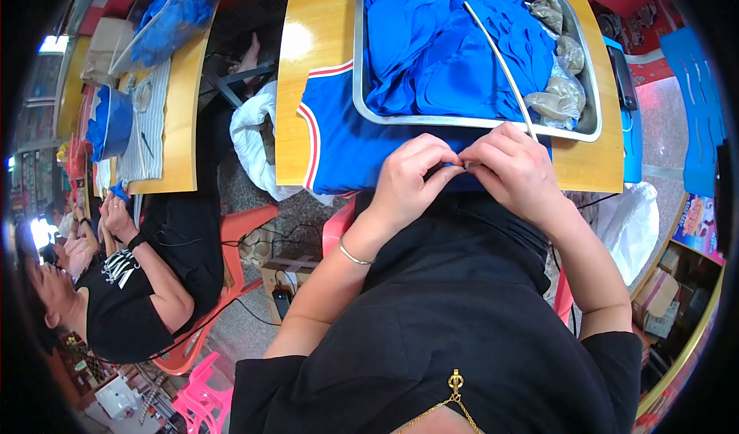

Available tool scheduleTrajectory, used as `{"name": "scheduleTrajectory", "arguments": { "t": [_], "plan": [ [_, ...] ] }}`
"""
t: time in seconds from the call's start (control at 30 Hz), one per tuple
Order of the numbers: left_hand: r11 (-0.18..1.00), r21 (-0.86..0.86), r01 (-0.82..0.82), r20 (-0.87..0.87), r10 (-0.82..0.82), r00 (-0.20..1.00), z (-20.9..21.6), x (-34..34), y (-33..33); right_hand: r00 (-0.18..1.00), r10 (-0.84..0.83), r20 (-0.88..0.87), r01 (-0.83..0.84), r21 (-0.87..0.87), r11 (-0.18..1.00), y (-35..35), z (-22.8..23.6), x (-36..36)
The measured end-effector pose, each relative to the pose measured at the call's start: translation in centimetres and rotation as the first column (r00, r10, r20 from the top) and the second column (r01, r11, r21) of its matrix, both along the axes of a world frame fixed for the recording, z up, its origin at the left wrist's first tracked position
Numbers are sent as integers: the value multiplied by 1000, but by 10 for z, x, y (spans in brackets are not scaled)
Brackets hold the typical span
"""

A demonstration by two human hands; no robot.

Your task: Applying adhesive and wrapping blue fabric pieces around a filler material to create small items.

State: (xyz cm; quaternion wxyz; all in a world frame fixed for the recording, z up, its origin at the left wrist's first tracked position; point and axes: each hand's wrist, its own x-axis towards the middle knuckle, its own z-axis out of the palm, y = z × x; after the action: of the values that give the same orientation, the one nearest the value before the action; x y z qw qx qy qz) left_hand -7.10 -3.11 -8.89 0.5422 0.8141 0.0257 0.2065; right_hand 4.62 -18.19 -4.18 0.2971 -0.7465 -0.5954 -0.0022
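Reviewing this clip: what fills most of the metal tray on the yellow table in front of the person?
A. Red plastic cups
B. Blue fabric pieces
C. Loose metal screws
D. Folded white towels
B: the metal tray is piled with blue fabric pieces, with a few clear bags at its right side.

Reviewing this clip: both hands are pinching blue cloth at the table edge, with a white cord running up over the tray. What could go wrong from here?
The left hand and right hand hide the pinch point, so the white cord might slip out unnoticed. The cord crosses the cloth pile in the metal tray; a tug could drag pieces. The blue garment overhangs the table and may slide off.
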Motion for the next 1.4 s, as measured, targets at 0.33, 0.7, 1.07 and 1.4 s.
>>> {"name": "scheduleTrajectory", "arguments": {
  "t": [0.33,0.7,1.07,1.4],
  "plan": [
    [997,71,6,-62,-2,998,10,-10,-2,999,21,28,-20,-34,999,-5,1,-6],
    [1000,-14,-23,-99,22,995,10,-9,-7,1000,-12,28,12,-24,1000,0,-1,-8],
    [964,-260,-61,121,96,988,-1,5,-26,996,-74,53,71,53,996,-8,8,3],
    [991,-92,-96,-26,94,995,0,-3,-18,993,-60,98,56,44,997,-14,-3,-10]
  ]
}}
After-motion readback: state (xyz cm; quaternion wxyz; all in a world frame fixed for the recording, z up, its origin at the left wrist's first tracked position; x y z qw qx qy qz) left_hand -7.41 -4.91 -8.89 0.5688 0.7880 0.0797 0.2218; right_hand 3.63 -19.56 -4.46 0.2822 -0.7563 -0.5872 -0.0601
